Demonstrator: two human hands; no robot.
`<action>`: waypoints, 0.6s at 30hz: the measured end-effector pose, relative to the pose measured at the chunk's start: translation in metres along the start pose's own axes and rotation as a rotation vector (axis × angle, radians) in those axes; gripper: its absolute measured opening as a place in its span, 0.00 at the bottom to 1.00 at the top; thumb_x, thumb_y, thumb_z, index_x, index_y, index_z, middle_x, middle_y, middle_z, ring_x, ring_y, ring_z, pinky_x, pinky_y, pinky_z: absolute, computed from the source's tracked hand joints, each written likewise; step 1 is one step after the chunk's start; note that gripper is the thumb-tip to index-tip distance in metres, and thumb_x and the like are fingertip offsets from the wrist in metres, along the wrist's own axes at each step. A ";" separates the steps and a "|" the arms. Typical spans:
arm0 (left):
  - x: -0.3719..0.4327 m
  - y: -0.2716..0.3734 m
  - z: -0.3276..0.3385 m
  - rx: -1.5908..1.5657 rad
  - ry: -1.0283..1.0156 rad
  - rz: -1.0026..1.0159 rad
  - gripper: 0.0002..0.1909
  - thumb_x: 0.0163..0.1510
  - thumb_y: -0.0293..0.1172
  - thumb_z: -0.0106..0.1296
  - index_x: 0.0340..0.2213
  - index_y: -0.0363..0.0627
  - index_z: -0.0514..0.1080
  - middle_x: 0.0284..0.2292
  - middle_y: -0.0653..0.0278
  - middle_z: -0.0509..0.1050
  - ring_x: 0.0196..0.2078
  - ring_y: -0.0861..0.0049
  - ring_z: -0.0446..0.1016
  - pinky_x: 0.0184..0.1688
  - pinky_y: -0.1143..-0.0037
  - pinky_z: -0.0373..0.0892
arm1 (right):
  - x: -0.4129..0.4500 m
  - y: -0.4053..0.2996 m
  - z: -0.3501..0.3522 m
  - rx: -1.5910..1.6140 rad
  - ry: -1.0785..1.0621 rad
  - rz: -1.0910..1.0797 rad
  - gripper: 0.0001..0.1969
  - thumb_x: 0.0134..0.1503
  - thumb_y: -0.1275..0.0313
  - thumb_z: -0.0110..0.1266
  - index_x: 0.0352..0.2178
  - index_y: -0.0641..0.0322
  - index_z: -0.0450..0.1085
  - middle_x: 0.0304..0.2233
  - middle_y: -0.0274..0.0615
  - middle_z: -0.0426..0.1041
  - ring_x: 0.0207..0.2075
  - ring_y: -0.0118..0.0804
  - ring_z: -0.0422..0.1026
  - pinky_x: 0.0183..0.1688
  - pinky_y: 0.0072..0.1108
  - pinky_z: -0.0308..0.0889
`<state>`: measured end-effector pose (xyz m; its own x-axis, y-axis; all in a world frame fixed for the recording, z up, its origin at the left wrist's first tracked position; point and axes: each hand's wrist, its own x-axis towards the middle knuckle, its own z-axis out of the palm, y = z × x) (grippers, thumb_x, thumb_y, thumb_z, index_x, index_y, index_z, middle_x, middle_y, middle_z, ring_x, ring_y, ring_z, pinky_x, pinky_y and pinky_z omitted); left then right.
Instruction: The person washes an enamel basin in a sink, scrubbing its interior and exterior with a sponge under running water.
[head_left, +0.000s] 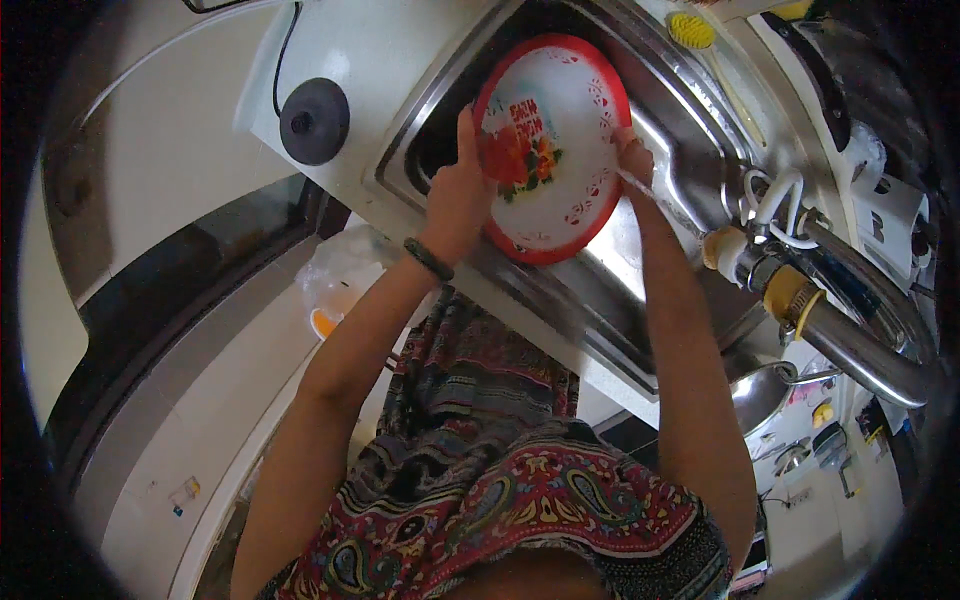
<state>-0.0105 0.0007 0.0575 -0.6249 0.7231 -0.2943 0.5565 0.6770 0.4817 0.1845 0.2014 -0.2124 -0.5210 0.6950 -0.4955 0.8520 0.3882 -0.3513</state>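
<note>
A round white tray (577, 180) with a red rim and a flower print is held over a stainless steel sink (675, 127). My left hand (461, 187) grips its left edge, the index finger stretched along the rim and a dark band on the wrist. On the opposite edge, my right hand (636, 159) holds the rim, its fingers partly hidden. The tray's printed face is turned up towards me. Beneath it, part of the sink basin is hidden.
A yellow-headed scrub brush (691, 31) lies on the sink's far right edge. The metal faucet pipe (847, 345) reaches in from the right. A round black appliance base (315, 121) stands on the left counter. Below the counter hangs a plastic bag (341, 274).
</note>
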 end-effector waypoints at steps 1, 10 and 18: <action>0.005 0.006 0.001 -0.032 -0.001 -0.058 0.45 0.46 0.25 0.48 0.59 0.52 0.33 0.18 0.46 0.71 0.21 0.48 0.71 0.22 0.58 0.66 | -0.011 0.007 0.014 -0.011 0.009 0.017 0.14 0.59 0.63 0.37 0.42 0.56 0.64 0.33 0.49 0.72 0.37 0.49 0.73 0.38 0.37 0.68; 0.025 0.012 0.000 -0.010 -0.104 -0.016 0.46 0.45 0.21 0.50 0.59 0.52 0.36 0.24 0.43 0.72 0.23 0.49 0.72 0.25 0.57 0.68 | -0.039 0.028 0.033 0.192 0.124 0.072 0.22 0.60 0.54 0.32 0.44 0.57 0.65 0.37 0.53 0.71 0.39 0.56 0.70 0.42 0.41 0.64; 0.027 0.005 -0.002 0.048 0.000 0.048 0.42 0.45 0.23 0.47 0.58 0.52 0.40 0.17 0.46 0.70 0.21 0.50 0.71 0.23 0.59 0.67 | -0.006 -0.052 -0.023 0.045 0.421 -0.555 0.27 0.52 0.65 0.49 0.51 0.67 0.54 0.47 0.57 0.64 0.49 0.51 0.65 0.50 0.36 0.61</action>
<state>-0.0251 0.0233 0.0538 -0.5970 0.7547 -0.2720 0.6113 0.6476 0.4550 0.1440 0.1909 -0.1730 -0.8067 0.5799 0.1136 0.4578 0.7349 -0.5004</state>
